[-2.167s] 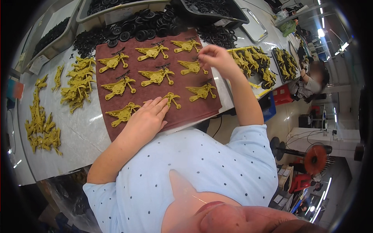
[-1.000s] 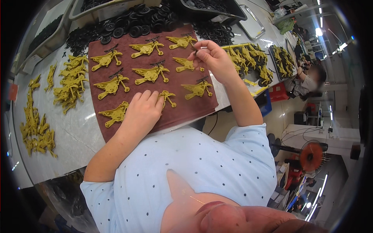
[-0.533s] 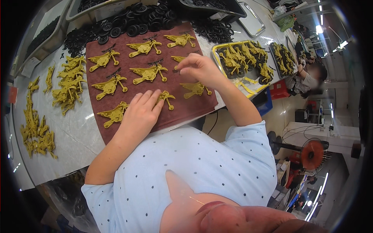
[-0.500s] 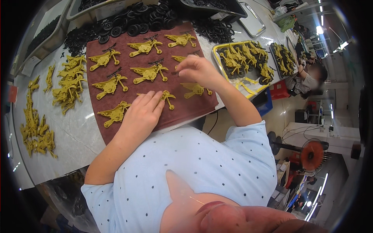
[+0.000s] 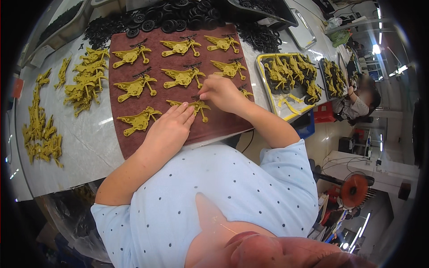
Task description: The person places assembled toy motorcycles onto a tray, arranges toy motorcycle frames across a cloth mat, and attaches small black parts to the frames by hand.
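Note:
My left hand (image 5: pixel 170 127) lies with its fingers stretched over a yellow toy motorcycle body (image 5: pixel 200 106) in the front row of a maroon towel (image 5: pixel 154 99). The hand covers part of that body. Above its front end, my right hand (image 5: pixel 224 94) pinches a small black handlebar (image 5: pixel 195 96). Nearby on the towel are several more yellow bodies, such as a centre one (image 5: pixel 182 77) with a black handlebar on it. At the front left, another yellow body (image 5: pixel 139 120) shows no black bar. My right hand and forearm partly hide one at the right edge.
Loose yellow bodies are heaped on the table's left (image 5: pixel 87 80). Black wheels (image 5: pixel 167 26) and small black parts (image 5: pixel 259 38) lie behind the towel, near grey bins (image 5: pixel 62 33). A yellow-rimmed tray (image 5: pixel 261 71) of assembled pieces stands right. Another person (image 5: pixel 357 100) sits beyond.
My right hand has come left and nearer, bringing the black handlebar to the front-middle body. My left hand stays on that body. The whole view has shifted slightly.

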Demonstrator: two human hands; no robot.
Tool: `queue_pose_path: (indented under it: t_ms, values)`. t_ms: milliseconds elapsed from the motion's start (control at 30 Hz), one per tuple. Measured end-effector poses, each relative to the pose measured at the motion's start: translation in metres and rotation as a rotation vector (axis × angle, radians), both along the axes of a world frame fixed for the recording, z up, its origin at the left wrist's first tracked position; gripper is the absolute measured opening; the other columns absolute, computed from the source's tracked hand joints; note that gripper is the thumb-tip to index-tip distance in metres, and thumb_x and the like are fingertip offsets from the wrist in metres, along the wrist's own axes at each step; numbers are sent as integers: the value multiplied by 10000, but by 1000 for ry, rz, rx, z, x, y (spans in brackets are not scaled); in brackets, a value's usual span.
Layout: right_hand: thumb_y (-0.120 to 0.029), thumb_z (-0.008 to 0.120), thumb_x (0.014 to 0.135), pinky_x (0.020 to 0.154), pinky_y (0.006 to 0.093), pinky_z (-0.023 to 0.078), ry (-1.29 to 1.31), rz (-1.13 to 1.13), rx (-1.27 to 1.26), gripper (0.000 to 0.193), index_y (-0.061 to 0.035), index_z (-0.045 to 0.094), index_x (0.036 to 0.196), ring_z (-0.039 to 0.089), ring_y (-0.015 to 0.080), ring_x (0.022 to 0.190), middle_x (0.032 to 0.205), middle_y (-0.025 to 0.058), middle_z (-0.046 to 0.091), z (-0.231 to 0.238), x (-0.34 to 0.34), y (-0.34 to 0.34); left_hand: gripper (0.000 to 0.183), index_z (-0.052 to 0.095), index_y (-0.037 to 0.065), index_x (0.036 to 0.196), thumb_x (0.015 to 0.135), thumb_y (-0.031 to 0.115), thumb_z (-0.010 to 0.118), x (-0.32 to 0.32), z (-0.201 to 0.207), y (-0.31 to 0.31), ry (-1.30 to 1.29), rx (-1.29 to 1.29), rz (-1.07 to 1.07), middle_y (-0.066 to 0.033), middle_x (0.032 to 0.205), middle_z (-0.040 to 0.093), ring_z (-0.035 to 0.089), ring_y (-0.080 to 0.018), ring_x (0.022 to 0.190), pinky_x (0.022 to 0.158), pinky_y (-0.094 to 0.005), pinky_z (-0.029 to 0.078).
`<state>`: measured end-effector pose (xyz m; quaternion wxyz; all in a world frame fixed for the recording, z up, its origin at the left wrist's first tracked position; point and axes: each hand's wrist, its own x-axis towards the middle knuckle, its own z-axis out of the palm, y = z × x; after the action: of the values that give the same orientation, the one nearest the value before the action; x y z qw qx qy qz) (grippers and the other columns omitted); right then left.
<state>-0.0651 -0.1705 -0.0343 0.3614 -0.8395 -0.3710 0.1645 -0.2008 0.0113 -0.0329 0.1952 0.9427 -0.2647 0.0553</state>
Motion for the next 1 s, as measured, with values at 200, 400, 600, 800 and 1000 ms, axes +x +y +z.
queue_pose_path:
  t_ms: [200,400,600,800,1000]
  values:
    - [-52,708,727,711,343,439,12,3,-60,101,-9,639,788,549,265,784,792,102,567,2,-1,4,353,608,-50,1119,791,72,561,0,-2,-1,5,22,11,-144,1252,565,492,-268,1220,1053,-375,370]
    - [-45,707,726,698,357,444,-18,-20,-101,105,0,629,780,564,288,782,782,119,571,1,-3,8,368,608,-47,1127,783,79,576,-1,-6,-5,24,53,34,-146,1264,557,480,-273,1231,1056,-377,364]
    - [-37,719,714,666,370,459,-69,-43,-103,107,-7,626,757,586,299,751,776,121,589,-1,-7,12,369,626,-55,1112,775,68,539,-1,-6,-9,44,58,39,-165,1272,552,475,-286,1237,1061,-379,354]
    - [-69,712,737,700,362,450,-21,-43,-156,115,-1,637,791,576,297,784,795,126,588,3,-5,12,419,619,-32,1126,775,190,671,0,-6,-8,34,151,30,-129,1274,551,450,-258,1255,1071,-364,342]
    - [-115,677,784,744,357,452,0,7,-259,127,-20,675,869,576,294,821,820,136,596,18,1,12,418,609,-40,1141,783,172,650,0,-3,-6,63,76,13,-147,1281,543,457,-267,1250,1066,-373,346]
